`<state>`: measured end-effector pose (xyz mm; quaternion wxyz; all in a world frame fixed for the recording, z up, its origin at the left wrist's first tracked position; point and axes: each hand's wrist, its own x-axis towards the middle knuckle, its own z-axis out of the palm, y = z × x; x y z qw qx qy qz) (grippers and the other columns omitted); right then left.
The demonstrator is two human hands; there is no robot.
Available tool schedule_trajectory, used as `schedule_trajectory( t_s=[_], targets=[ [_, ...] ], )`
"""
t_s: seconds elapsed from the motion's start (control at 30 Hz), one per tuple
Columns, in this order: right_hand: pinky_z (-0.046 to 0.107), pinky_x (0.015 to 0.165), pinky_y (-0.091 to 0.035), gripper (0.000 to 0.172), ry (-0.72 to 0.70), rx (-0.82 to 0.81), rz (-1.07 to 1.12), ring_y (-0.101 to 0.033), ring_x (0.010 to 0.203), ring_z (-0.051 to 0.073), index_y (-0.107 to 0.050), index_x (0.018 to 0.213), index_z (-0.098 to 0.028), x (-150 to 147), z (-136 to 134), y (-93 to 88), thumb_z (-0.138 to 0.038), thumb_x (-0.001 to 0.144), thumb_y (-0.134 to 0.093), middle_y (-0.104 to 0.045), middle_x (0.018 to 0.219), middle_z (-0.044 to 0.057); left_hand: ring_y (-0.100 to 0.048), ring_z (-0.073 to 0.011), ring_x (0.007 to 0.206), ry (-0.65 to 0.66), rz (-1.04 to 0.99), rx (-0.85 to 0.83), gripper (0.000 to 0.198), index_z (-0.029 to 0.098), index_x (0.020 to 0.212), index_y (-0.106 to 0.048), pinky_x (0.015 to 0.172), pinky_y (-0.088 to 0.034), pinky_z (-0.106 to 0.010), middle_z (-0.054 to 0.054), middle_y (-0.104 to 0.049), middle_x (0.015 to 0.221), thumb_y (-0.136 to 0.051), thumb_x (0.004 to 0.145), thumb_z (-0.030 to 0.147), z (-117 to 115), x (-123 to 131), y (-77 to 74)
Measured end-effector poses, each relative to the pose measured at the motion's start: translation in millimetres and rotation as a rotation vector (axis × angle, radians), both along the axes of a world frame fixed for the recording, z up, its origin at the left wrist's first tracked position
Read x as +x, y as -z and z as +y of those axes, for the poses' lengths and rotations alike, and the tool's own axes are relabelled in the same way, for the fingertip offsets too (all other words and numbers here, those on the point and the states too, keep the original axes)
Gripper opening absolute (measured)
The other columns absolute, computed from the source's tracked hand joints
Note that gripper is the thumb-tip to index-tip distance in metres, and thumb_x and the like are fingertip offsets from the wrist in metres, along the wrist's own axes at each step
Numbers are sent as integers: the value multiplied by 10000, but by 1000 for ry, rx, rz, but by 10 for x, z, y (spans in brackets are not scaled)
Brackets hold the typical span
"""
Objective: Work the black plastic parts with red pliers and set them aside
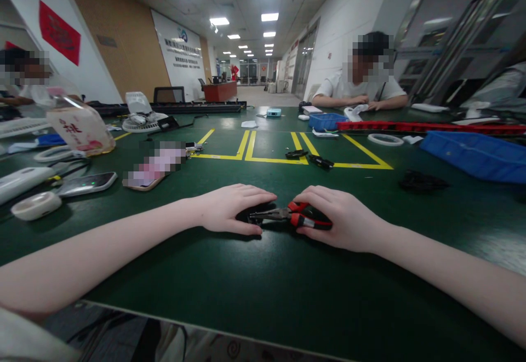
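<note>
Both my hands rest on the green table (pixel 263 274) near its front edge. My right hand (pixel 341 217) is closed around the red-and-black handles of a pair of needle-nose pliers (pixel 287 215), whose metal jaws point left. My left hand (pixel 232 208) is cupped over a small black object (pixel 257 212), fingers curled on it. The plier tips meet that black object under my left fingers. What the object is stays mostly hidden.
Phones, a white case and tape rolls lie at left (pixel 86 183). A blue bin (pixel 476 154) and black parts (pixel 423 180) sit at right. Yellow tape boxes (pixel 296 156) mark the table's middle. One person sits across at the far right, another at the far left.
</note>
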<state>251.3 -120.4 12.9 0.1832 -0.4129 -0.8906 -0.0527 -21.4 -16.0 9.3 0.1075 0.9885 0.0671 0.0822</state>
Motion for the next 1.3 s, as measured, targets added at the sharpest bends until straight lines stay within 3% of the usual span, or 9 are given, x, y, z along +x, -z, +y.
schedule_trajectory(
  t_s=[0.13,0.37,0.67,0.83,1.3],
  targets=[
    [379,717,-539,356,-5,52,-25,-654,900,252,-583,1122,-168,-11,-4,-1,-389,848,-634,-681,1044,124,-491,-301,1324,-9,7,2,710,162,1514,-319,1099,-390,-420,-154,-454,1497,-567,943,503,-3,3,-10],
    [375,792,-527,399,14,-222,75,-641,948,227,-585,1169,-204,31,49,-29,-426,845,-654,-665,1088,89,-495,-294,1319,-7,8,-4,694,164,1506,-330,1101,-389,-422,-147,-464,1491,-565,946,497,-3,5,-14],
    [477,943,-493,475,-2,-217,72,-592,1124,282,-566,1256,-196,45,63,-24,-482,879,-612,-641,1222,126,-502,-304,1318,1,-17,5,695,173,1510,-340,1101,-401,-425,-156,-464,1490,-585,937,479,-5,-1,-4],
    [505,974,-496,477,-2,-144,62,-575,1186,301,-547,1270,-185,58,67,1,-446,878,-619,-632,1246,142,-497,-302,1330,9,-27,13,700,164,1510,-349,1112,-392,-414,-157,-462,1495,-592,935,480,7,-2,7],
    [410,850,-573,390,-49,200,-90,-658,1035,265,-548,1234,-199,167,106,-9,-339,877,-617,-670,1135,121,-471,-292,1354,9,-39,-32,699,141,1505,-360,1126,-375,-403,-162,-442,1511,-582,942,491,40,-32,12]
  ],
)
